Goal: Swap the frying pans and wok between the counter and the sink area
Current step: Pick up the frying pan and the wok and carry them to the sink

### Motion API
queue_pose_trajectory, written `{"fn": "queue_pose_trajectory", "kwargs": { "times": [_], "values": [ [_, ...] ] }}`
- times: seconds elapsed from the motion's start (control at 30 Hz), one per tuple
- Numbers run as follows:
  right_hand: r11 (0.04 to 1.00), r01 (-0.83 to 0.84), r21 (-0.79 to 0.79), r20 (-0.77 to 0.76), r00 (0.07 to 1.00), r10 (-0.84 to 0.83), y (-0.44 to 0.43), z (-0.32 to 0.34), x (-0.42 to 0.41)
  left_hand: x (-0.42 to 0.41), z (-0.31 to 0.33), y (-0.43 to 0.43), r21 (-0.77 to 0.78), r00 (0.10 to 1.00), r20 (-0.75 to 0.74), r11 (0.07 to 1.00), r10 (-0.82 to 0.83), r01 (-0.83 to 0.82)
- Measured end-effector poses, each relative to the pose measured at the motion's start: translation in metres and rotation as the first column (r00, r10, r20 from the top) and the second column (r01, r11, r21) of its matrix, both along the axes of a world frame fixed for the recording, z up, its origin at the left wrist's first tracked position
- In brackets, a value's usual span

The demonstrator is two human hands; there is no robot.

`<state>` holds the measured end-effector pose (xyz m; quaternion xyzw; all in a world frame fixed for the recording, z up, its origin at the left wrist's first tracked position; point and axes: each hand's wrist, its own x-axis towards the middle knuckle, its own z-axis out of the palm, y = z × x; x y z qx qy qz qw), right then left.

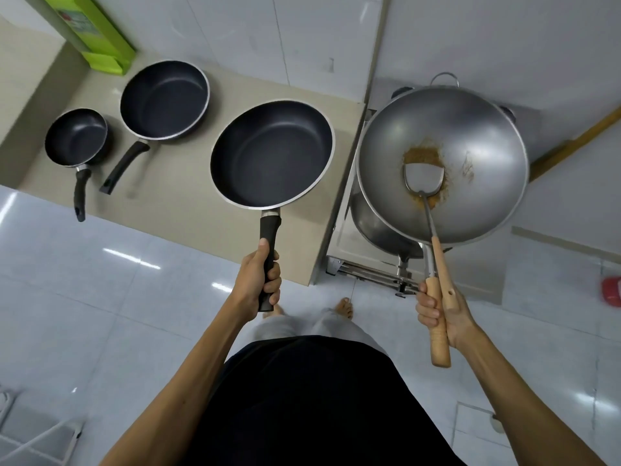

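Note:
My left hand grips the black handle of a large black frying pan, held above the right end of the beige counter. My right hand holds the wooden handle of a steel wok, together with the handle of a metal spatula lying in the wok on brown residue. The wok hangs over the steel sink area. A medium black pan and a small black pan rest on the counter to the left.
A green box leans in the counter's back left corner. Under the wok a steel basin is partly hidden. A red object lies on the tiled floor at right. White tiled walls stand behind.

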<state>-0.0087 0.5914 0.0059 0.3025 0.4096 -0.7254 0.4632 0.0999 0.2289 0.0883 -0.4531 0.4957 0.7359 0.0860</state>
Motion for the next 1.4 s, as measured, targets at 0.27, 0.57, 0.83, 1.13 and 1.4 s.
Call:
{"fn": "queue_pose_trajectory", "kwargs": {
  "times": [0.27, 0.57, 0.83, 1.13, 1.4],
  "values": [
    [0.998, -0.068, -0.010, 0.003, 0.998, 0.068, -0.019, 0.024, 0.032, 0.057, 0.005, -0.041, 0.002, 0.993, -0.023, 0.993, 0.116, -0.116],
    [0.986, -0.137, -0.093, -0.031, 0.990, 0.134, -0.102, 0.061, 0.072, 0.164, 0.020, -0.127, -0.038, 0.950, -0.038, 0.950, 0.309, -0.311],
    [0.919, -0.299, -0.256, -0.002, 0.951, 0.309, -0.227, 0.083, 0.104, 0.268, 0.031, -0.217, -0.089, 0.887, -0.045, 0.882, 0.460, -0.462],
    [0.839, -0.532, -0.111, -0.090, 0.846, 0.525, -0.395, 0.106, 0.120, 0.339, 0.037, -0.298, -0.121, 0.775, -0.047, 0.767, 0.630, -0.630],
    [0.709, -0.698, -0.106, -0.116, 0.716, 0.688, -0.566, 0.118, 0.110, 0.356, 0.037, -0.393, -0.081, 0.640, -0.045, 0.636, 0.767, -0.768]
  ]
}}
